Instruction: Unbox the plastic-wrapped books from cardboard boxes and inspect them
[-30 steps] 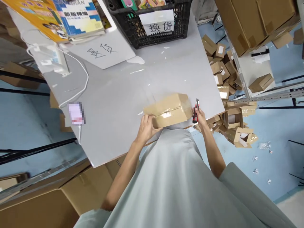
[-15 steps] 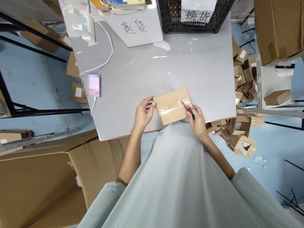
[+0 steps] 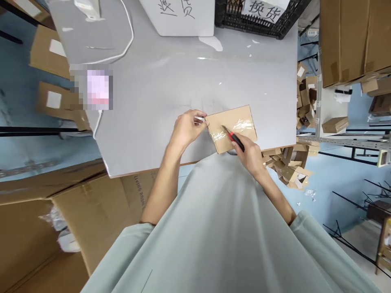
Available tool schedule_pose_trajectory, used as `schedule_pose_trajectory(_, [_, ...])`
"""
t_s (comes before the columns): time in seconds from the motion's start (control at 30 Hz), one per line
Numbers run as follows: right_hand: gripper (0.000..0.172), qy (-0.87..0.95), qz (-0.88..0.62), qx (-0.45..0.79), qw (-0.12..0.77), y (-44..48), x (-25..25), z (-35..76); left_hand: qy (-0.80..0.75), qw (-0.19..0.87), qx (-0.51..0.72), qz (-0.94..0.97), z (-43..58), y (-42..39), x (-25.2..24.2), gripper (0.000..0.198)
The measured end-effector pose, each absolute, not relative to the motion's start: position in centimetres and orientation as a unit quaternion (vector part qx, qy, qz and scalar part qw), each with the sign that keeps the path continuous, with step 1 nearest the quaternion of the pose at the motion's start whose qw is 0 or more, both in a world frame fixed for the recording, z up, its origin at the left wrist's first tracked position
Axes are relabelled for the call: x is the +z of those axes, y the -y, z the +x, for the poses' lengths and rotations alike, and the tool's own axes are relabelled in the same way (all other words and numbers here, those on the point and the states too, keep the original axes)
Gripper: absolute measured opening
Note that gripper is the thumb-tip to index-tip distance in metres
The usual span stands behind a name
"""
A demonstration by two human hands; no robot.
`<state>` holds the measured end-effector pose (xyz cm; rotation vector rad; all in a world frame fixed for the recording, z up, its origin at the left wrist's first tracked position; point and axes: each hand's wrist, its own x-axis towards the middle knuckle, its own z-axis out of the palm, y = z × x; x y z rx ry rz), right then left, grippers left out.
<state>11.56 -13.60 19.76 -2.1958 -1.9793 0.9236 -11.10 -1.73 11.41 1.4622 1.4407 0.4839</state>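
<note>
A small cardboard box (image 3: 226, 119) with clear tape across its top lies near the front edge of the grey table (image 3: 171, 87). My left hand (image 3: 188, 127) grips the box's left end, thumb and fingertips at its upper left corner. In my right hand (image 3: 251, 154) is a utility knife (image 3: 236, 140) with a black and red handle. Its blade points up and left over the box's top, close to the tape; whether the tip touches the cardboard I cannot tell.
At the table's back stand a white bin (image 3: 186, 24) and a black crate (image 3: 259, 20) with handwritten labels. A white cable (image 3: 126, 47) runs along the left side. A large open carton (image 3: 100, 211) is at the lower left; several boxes (image 3: 287, 162) lie on the floor at right.
The knife has moved left, from the box's right end to over its middle. My left hand still holds the left end. The camera view has shifted.
</note>
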Motion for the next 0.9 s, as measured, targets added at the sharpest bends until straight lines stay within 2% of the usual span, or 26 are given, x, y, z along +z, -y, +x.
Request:
schedule_pose_trajectory(0.1, [0.050,0.634,-0.692,0.345,-0.003,12.8,19.7,9.0,-0.579,0.506,0.203,0.606,-11.5,1.5,11.1,0.032])
schedule_pose_trajectory(0.23, [0.050,0.612,-0.708,0.350,-0.026,12.5,19.6,6.9,-0.569,0.522,0.193,0.606,-12.1,1.2,11.2,0.031])
schedule_pose_trajectory(0.53, [0.047,0.599,-0.731,0.327,-0.003,13.0,19.6,5.8,-0.560,0.538,0.185,0.602,-12.6,1.0,11.9,0.031])
schedule_pose_trajectory(0.73, [0.049,0.589,-0.745,0.305,-0.063,12.9,20.3,4.8,-0.544,0.543,0.211,0.603,-12.8,1.2,11.2,0.029])
schedule_pose_trajectory(0.9, [0.051,0.578,-0.753,0.275,-0.154,12.5,21.2,3.1,-0.547,0.524,0.227,0.612,-12.4,1.7,11.0,0.028])
